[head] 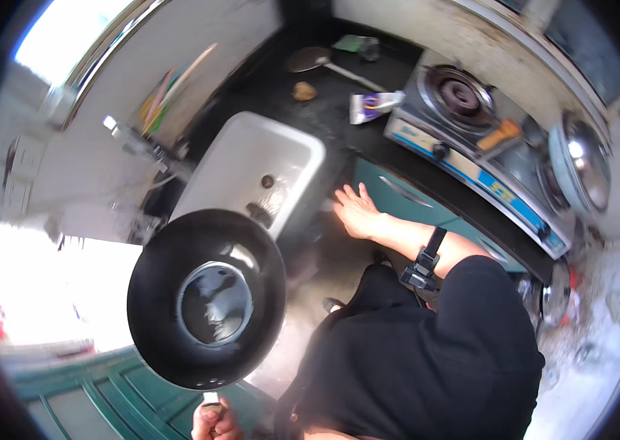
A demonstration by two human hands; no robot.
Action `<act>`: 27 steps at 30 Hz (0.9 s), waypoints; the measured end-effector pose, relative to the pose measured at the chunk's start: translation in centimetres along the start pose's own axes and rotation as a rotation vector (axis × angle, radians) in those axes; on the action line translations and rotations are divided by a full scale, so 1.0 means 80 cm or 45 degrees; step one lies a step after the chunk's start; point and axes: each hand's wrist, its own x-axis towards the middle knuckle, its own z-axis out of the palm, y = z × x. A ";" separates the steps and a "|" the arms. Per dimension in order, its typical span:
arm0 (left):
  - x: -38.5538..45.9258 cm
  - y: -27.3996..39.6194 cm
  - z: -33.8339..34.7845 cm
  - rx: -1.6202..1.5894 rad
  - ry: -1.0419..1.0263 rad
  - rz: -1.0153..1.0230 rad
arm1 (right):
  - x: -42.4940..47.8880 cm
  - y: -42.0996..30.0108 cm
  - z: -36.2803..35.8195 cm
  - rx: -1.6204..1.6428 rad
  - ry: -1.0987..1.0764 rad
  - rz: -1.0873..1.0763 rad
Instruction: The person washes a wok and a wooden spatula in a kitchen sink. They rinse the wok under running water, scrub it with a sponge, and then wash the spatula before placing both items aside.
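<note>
At the bottom of the view, my left hand point(213, 422) grips the handle of a black wok point(147, 308). The wok's inside faces up at the camera, and a glossy round pool, apparently liquid, covers its bottom. Its far rim overlaps the near end of a white rectangular sink point(216, 165), hiding part of the basin. A drain hole point(267, 181) shows in the sink. My right hand point(357, 213) holds nothing. Its fingers are spread beside the dark counter edge, right of the sink.
A gas stove point(453, 148) bears a wooden-handled tool point(500, 135). Near it are a plastic packet point(368, 107), a long-handled ladle point(307, 59), and a brown lump point(304, 91). A faucet point(150, 151) rises beside the sink. A lid point(579, 165) leans by the wall. Green cabinet doors point(123, 401) stand lower left.
</note>
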 end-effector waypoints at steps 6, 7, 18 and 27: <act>0.110 -0.016 0.076 0.018 -0.919 -0.313 | -0.101 0.152 -0.092 -0.162 0.761 0.404; 0.121 -0.021 0.104 0.068 -0.926 -0.294 | -0.119 0.174 -0.129 0.047 0.986 0.720; 0.283 -0.181 0.534 0.122 -1.712 -0.826 | -0.227 0.412 -0.157 0.172 0.819 1.145; 0.343 -0.293 0.623 0.470 -1.543 -0.624 | -0.264 0.416 -0.149 0.327 0.623 1.069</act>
